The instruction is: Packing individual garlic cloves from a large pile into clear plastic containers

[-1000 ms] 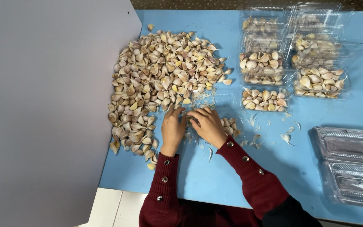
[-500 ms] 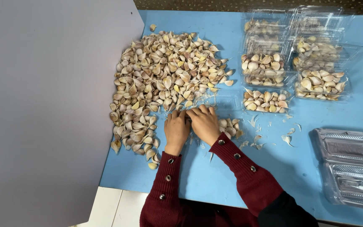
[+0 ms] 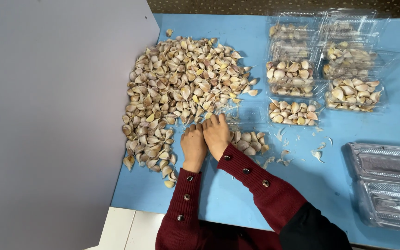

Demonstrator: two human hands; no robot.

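1. Fingers [image 3: 211, 121] of both hands are lying flat, side by side and close together, palms down; whether they are pinching any clove underneath cannot be told.
2. Left hand [image 3: 193, 146] and right hand [image 3: 217, 136] are touching each other at the lower edge of the garlic clove pile [image 3: 181, 92], which is spreading over the left half of the blue worktop [image 3: 237, 194].
3. Just right of the right hand, a small cluster of cloves [image 3: 248, 142] is sitting in a clear tray that is hard to make out.
4. Filled clear trays [image 3: 294, 112] are crowding the worktop's far right corner; empty lidded trays [image 3: 385, 183] are lying at its right edge.
5. Cloves near the front left [image 3: 168, 183] are lying close to the worktop's edge, so a sweeping hand could probably knock them off.
6. Papery skins [image 3: 318, 155] are littering the middle.
7. Palms are hiding whatever lies beneath; the empty trays are cut off by the frame, and a grey panel [image 3: 52, 115] is covering the left side.
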